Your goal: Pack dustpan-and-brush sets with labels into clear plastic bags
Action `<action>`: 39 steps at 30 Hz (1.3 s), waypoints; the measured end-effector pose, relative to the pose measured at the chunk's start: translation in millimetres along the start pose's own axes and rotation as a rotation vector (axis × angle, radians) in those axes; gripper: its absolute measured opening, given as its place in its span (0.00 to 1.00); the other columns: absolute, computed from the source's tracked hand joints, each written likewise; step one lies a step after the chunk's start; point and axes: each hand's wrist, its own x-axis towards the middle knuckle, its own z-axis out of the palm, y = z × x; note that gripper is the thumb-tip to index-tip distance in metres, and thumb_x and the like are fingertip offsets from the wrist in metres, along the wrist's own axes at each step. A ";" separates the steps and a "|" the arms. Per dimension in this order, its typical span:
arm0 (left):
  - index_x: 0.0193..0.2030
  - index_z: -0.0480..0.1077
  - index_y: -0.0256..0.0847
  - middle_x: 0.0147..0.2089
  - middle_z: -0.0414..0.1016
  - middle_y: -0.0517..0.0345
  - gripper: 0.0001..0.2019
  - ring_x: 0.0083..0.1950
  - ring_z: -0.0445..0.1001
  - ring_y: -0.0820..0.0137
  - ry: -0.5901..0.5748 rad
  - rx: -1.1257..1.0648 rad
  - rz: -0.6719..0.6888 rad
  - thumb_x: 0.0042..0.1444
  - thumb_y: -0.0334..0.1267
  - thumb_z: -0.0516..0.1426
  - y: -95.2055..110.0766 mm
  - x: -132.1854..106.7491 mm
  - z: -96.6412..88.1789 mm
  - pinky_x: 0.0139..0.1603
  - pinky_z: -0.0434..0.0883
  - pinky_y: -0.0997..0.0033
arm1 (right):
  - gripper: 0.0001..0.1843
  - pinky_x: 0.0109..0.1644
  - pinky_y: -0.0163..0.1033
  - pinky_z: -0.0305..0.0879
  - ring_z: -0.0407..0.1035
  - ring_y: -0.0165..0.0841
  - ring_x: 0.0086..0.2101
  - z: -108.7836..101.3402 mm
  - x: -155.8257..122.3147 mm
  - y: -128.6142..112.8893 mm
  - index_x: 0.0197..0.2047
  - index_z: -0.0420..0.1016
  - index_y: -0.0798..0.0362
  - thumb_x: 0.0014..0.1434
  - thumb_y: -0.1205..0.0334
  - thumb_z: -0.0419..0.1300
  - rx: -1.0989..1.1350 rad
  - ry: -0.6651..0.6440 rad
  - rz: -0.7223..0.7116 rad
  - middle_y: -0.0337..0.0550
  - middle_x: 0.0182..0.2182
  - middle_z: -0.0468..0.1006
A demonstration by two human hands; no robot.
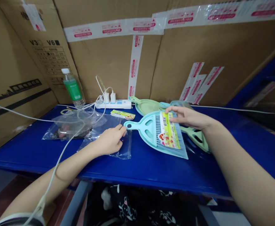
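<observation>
A light-blue dustpan [183,153] lies flat with a matching hand brush [149,128] on it, the handle pointing left. A yellow-green printed label card [171,135] rests across the bristles. My right hand [183,116] grips the card's upper right edge between thumb and fingers. My left hand [110,140] is closed, its curled fingers on a clear plastic bag [125,147] just left of the brush handle. What the left fingertips pinch is partly hidden. Partly behind my right wrist, a green hand brush [198,138] lies on the blue table [137,171].
At the back are a green dustpan [149,106], a white power strip [120,104] with chargers, and a loose label card [122,114]. A green-labelled bottle [72,89] stands left, near another filled plastic bag [68,125]. White cables cross the left side; cardboard [109,62] walls the back.
</observation>
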 end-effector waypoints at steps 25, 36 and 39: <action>0.32 0.58 0.42 0.33 0.63 0.62 0.10 0.26 0.62 0.74 0.259 -0.350 0.092 0.47 0.23 0.47 -2.1 2.7 3.5 0.30 0.61 0.72 | 0.23 0.35 0.32 0.69 0.72 0.27 0.34 15.2 8.9 6.5 0.38 0.66 0.50 0.42 0.58 0.72 0.145 -0.101 0.026 0.37 0.36 0.75; 0.32 0.57 0.42 0.32 0.60 0.64 0.12 0.28 0.61 0.75 0.337 -0.507 0.150 0.44 0.21 0.46 -2.1 4.4 5.6 0.29 0.61 0.75 | 0.22 0.38 0.35 0.69 0.72 0.30 0.37 46.9 17.7 12.3 0.40 0.66 0.50 0.45 0.57 0.69 0.160 -0.139 0.015 0.40 0.40 0.76; 0.33 0.57 0.41 0.32 0.61 0.63 0.11 0.28 0.61 0.76 0.339 -0.568 0.197 0.45 0.22 0.46 -1.9 4.3 5.2 0.30 0.62 0.75 | 0.21 0.38 0.36 0.70 0.72 0.31 0.37 53.1 20.1 14.0 0.40 0.66 0.50 0.45 0.57 0.70 0.171 -0.127 0.006 0.40 0.39 0.76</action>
